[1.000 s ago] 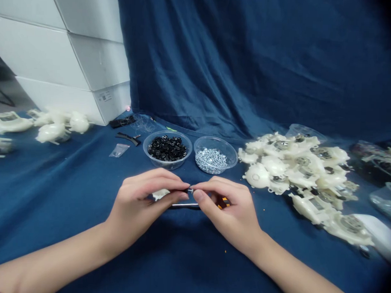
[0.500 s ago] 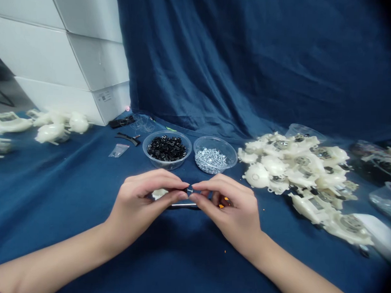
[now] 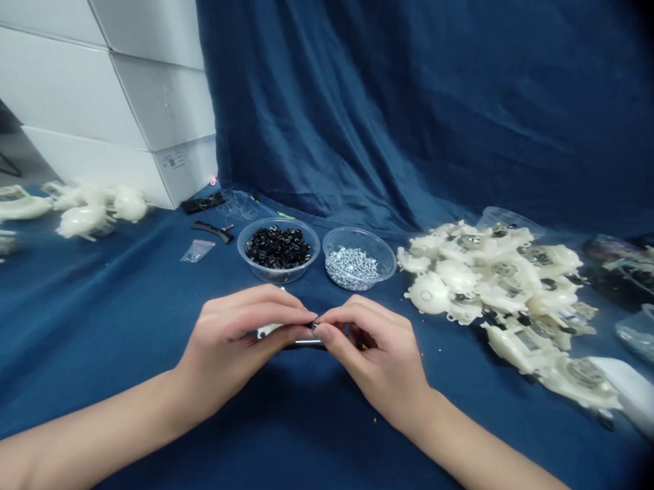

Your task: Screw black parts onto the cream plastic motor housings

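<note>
My left hand [image 3: 243, 335] and my right hand [image 3: 374, 350] meet at the fingertips over the blue cloth. The left thumb and forefinger pinch a small black part [image 3: 313, 322], mostly covered by the fingers. A small silver screw [image 3: 315, 328] is pinched in the right fingertips, right against the black part. Just beyond the hands a thin metal shaft [image 3: 306, 341] shows, with a bit of orange by the right fingers; whether it is held or lying down I cannot tell. Part of a cream plastic piece [image 3: 267, 331] peeks out behind the left fingers.
Beyond my hands stand a clear bowl of black parts [image 3: 277, 276] and a clear bowl of screws [image 3: 386, 272]. Cream plastic housings [image 3: 498, 272] are heaped at right, more housings [image 3: 89, 219] at left. White boxes [image 3: 69, 86] stack at back left, near a plastic bag [image 3: 196, 251].
My hands have come closer together, the right moving left. The screw, seen in the gap between the fingertips before, now meets the black part and is mostly covered.
</note>
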Demonstrator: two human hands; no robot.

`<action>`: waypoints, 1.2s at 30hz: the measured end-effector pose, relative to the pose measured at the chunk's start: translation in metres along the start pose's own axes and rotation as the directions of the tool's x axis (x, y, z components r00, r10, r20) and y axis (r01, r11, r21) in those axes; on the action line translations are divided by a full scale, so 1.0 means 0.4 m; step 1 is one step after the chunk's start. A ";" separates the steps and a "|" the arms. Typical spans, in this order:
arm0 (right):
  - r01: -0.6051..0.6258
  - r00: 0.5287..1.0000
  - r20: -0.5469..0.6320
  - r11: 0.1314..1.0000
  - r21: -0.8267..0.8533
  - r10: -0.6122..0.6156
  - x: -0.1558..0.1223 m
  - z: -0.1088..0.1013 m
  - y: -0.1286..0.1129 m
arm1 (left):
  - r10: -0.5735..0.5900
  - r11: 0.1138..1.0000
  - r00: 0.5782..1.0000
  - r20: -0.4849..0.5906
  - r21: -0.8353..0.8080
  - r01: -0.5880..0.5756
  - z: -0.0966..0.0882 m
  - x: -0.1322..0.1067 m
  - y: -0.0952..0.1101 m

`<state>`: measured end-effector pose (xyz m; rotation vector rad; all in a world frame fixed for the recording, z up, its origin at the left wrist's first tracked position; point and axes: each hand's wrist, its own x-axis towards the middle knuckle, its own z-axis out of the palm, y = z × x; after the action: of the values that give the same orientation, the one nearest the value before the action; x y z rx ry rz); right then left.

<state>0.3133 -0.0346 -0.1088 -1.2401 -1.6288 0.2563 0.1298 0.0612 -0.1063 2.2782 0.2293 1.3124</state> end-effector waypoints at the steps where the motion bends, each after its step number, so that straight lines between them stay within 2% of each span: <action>1: -0.001 1.000 0.007 1.000 -0.006 0.001 0.000 0.000 -0.001 | 0.003 1.000 1.000 0.002 0.004 -0.003 -0.001 -0.001 0.000; 7: -0.028 0.997 0.075 0.999 -0.040 0.031 0.000 0.001 0.004 | -0.021 1.000 1.000 0.023 0.019 0.020 -0.002 -0.001 0.004; 10: -0.020 0.996 0.086 0.998 -0.061 0.025 0.002 -0.002 0.009 | -0.150 0.989 0.989 0.005 -0.012 0.150 -0.001 0.001 0.006; 12: 0.007 0.999 0.039 0.996 -0.087 -0.003 0.003 -0.006 0.013 | -0.275 0.960 0.961 0.001 -0.055 0.275 -0.002 0.001 0.008; 14: 0.076 0.997 -0.023 0.990 -0.116 -0.079 0.003 -0.009 0.014 | -0.355 0.929 0.935 0.012 -0.104 0.354 -0.002 0.000 0.008; 16: 0.166 0.982 -0.061 0.975 -0.146 -0.177 0.001 -0.010 0.015 | -0.371 0.919 0.928 0.023 -0.133 0.370 -0.002 0.000 0.007; 19: 0.227 0.968 -0.070 0.959 -0.170 -0.242 -0.002 -0.008 0.013 | -0.356 0.922 0.933 0.050 -0.145 0.359 -0.001 0.000 0.005; 22: 0.205 0.973 -0.075 0.967 -0.153 -0.218 -0.004 -0.005 0.010 | -0.332 0.927 0.940 0.074 -0.161 0.340 0.001 0.003 0.005; 27: 0.157 0.984 -0.081 0.986 -0.049 -0.160 -0.003 0.001 0.006 | -0.160 0.977 0.987 0.032 -0.135 0.163 0.002 0.004 0.008; 30: 0.114 0.990 -0.076 0.993 -0.031 -0.116 -0.008 0.006 0.007 | -0.075 0.994 0.997 0.010 -0.079 0.076 0.003 0.001 0.007; 33: 0.088 0.996 -0.003 0.991 -0.098 -0.088 -0.016 0.013 0.011 | -0.039 0.998 0.999 -0.004 -0.046 0.039 0.005 -0.001 0.002; 36: 0.115 0.992 0.078 0.971 -0.208 -0.100 -0.023 0.022 0.014 | -0.026 0.999 1.000 -0.015 -0.044 0.026 0.008 -0.001 0.000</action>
<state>0.3089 -0.0360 -0.1219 -1.3085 -1.8121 0.0574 0.1322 0.0599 -0.1079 2.2216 0.2322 1.3098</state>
